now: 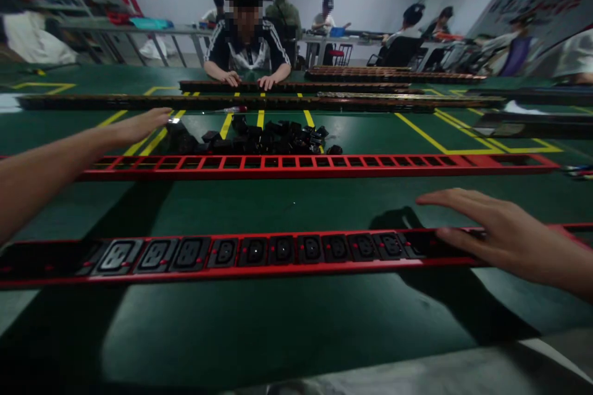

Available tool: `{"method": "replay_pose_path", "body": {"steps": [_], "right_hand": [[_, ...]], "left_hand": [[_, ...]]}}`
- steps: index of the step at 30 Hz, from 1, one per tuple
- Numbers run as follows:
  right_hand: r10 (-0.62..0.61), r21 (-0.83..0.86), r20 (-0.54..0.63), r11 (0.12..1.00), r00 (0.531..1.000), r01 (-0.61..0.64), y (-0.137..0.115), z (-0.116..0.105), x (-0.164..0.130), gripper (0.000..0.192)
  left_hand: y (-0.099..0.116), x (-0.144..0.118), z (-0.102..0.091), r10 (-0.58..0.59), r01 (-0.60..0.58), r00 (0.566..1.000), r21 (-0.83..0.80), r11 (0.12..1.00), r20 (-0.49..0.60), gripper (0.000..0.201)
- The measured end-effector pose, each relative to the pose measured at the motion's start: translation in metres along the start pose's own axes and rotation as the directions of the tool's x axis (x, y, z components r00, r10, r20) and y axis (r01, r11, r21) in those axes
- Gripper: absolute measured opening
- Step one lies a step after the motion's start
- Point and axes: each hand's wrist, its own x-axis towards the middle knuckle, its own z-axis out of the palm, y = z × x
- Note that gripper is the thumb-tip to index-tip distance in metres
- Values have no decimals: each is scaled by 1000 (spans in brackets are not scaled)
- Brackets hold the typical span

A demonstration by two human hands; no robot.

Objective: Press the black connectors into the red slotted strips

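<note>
Found red strip lying lengthwise across green surface, on near side, black sockets seated along it. Saw right hand over its right end, fingers parted, released; could not tell whether touching. Saw left hand well beyond strip, just at left edge of heap of black pieces, forearm passing above red frame. Could not tell left grip, loose or clenched. Logged slim red-handled tool behind heap, to right of left hand.
</note>
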Motion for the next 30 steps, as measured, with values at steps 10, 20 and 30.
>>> {"method": "replay_pose_path", "body": {"steps": [10,20,30], "right_hand": [[25,-19,50,1000,998,-24,94,-2,-46,44],[-8,-19,-77,1000,997,7,123,14,-29,46],[-123,-130,-27,984,992,118,75,30,-3,39]], "left_hand": [[133,-233,-45,94,-91,953,-23,996,287,81],[135,-221,-71,208,-217,924,-7,976,321,50],[92,-229,-80,128,-168,933,92,982,337,49]]}}
